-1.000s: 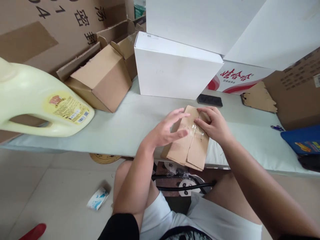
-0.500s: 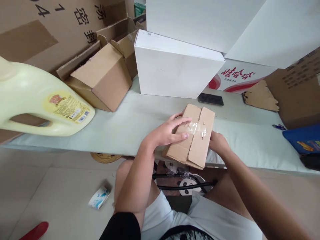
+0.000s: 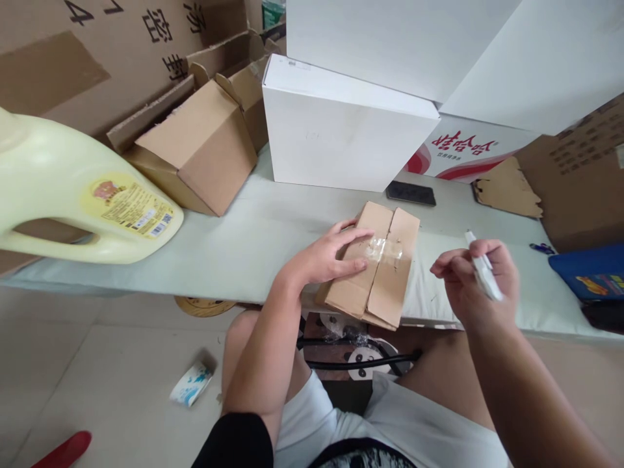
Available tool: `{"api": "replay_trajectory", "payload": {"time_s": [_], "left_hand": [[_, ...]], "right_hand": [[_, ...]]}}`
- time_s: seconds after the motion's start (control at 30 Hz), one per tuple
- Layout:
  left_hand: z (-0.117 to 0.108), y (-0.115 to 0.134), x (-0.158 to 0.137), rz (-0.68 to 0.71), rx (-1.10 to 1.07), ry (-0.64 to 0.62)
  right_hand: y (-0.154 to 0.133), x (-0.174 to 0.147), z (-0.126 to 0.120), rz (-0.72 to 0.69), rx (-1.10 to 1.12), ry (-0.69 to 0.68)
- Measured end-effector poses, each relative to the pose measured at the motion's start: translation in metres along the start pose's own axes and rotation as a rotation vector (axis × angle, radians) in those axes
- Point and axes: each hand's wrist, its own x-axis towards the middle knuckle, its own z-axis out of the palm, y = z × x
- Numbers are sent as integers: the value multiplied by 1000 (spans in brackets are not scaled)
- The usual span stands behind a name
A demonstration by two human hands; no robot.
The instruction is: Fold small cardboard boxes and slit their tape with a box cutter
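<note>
A small brown cardboard box (image 3: 361,286) lies at the near edge of the cloth-covered surface, tilted a little. Clear tape (image 3: 385,249) crosses the seam between its two top flaps, which has a narrow gap. My left hand (image 3: 336,253) grips the box from the left, thumb and a finger on its top; the other fingers are partly hidden behind it. To the right, apart from the box, my right hand (image 3: 487,286) is raised and closed around a slim white tool (image 3: 482,270), shaped like a small utility knife, its narrow tip pointing up and away.
Behind stands a white box (image 3: 346,136), with a black phone (image 3: 411,194) beside it. An open carton (image 3: 199,149) and a pale yellow jug (image 3: 97,195) are at left. A torn cardboard piece (image 3: 509,188) and a blue pouch (image 3: 589,273) lie at right.
My right hand has come away from the right side of the box, moving right and up, and the white tool now shows in it. My left hand and the box stay put.
</note>
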Motion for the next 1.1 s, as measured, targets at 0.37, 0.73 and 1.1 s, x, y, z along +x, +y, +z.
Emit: {"api": "replay_trajectory", "payload": {"time_s": [0.37, 0.73, 1.1], "left_hand": [[0, -4, 3, 65, 38, 6], [10, 7, 1, 76, 81, 4], [11, 10, -3, 3, 112, 13]], "right_hand": [[-27, -28, 32, -107, -185, -255], [-16, -43, 54, -95, -688, -144], [-19, -39, 58, -78, -827, -34]]}}
